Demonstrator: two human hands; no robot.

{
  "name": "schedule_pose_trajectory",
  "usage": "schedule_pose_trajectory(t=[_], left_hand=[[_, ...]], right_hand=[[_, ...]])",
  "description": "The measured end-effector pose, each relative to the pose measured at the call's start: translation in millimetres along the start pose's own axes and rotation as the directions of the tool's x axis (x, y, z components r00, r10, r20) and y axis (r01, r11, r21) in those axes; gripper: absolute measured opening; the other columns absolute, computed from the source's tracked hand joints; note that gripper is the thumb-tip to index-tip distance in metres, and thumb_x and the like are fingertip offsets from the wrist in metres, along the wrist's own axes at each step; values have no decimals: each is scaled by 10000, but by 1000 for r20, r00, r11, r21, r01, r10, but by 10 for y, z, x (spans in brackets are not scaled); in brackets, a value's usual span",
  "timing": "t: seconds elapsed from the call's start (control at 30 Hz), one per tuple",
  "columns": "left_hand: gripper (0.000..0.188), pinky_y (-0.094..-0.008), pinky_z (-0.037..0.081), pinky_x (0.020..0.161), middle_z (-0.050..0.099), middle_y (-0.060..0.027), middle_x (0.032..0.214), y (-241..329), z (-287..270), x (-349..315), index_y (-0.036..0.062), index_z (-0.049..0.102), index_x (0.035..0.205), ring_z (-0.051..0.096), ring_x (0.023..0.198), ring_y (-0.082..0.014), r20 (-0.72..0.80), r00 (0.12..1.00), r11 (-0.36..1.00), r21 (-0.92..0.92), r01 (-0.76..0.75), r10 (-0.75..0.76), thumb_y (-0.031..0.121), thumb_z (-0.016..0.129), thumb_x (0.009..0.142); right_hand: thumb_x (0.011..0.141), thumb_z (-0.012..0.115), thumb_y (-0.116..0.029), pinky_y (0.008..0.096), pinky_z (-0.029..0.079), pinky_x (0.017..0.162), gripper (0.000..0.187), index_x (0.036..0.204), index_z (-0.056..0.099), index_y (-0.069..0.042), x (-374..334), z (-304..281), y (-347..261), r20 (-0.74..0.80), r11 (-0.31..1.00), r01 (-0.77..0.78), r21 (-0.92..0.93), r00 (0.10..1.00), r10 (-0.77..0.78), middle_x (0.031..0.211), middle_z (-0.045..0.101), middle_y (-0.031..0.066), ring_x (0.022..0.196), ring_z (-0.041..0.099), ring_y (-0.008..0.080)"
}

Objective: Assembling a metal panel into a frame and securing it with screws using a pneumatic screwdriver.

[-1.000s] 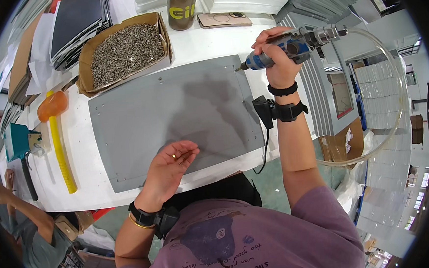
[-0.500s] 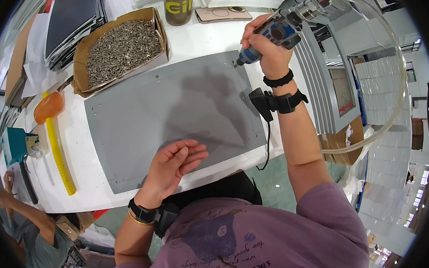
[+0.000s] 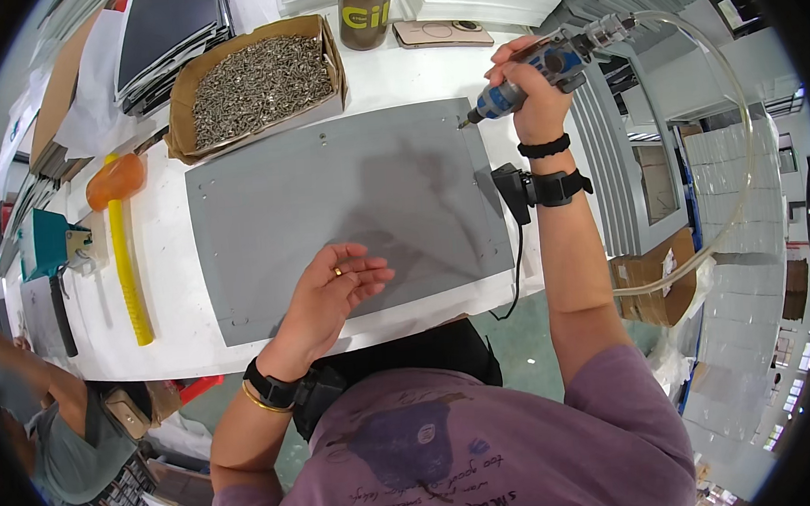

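A flat grey panel [image 3: 310,212] lies on the white table in front of me, with small fasteners or holes along its edges. My right hand [image 3: 535,97] is wrapped round a blue and silver pneumatic screwdriver [image 3: 542,66], tilted so that its tip meets the panel near the far right corner. From the tool's rear end a clear air hose [image 3: 744,112] curves off to the right. My left hand [image 3: 337,285] hovers over the near part of the panel, holding nothing, its fingers loosely curled but apart.
Beyond the panel stands a cardboard box [image 3: 339,90] full of small screws, with a bottle [image 3: 364,14] and a phone [image 3: 443,34] beside it. To the left lie an orange-headed mallet [image 3: 118,182] and a teal tool [image 3: 45,243]. Grey panels [image 3: 603,157] stack at right. A co-worker [image 3: 73,440] is at lower left.
The view has shifted, so the table appears farther right. My left hand has turned, now showing a ring. The screwdriver stays at the same corner of the panel.
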State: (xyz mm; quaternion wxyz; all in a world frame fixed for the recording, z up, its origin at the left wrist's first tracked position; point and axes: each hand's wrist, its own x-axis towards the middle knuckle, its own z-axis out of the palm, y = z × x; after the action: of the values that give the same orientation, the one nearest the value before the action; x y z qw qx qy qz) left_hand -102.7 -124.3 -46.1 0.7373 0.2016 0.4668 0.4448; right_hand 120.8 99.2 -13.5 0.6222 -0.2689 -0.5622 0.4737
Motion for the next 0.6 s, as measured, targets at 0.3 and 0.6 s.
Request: schedule_pose_trajectory(t=[0.3,0.6], left_hand=[[189,-226,521,627,603,-123,938,84,6,-2,26,469,1095,628,811,-175,39,994,993,67,101,-104,109,446,927],[233,-177,369,373,566,-30,637,-58,85,128,24,548,871,511,460,-73,-37,996,993,92,80,-77,255,538,902]], right_hand=[[674,463,26,367,471,640,267,933,523,-4,-204,20,-295,57,950,-20,311,998,3,790,570,140,596,545,210],[671,619,-55,375,441,636,315,938,451,-72,-1045,407,-792,256,803,-180,568,966,36,777,547,109,568,536,202]])
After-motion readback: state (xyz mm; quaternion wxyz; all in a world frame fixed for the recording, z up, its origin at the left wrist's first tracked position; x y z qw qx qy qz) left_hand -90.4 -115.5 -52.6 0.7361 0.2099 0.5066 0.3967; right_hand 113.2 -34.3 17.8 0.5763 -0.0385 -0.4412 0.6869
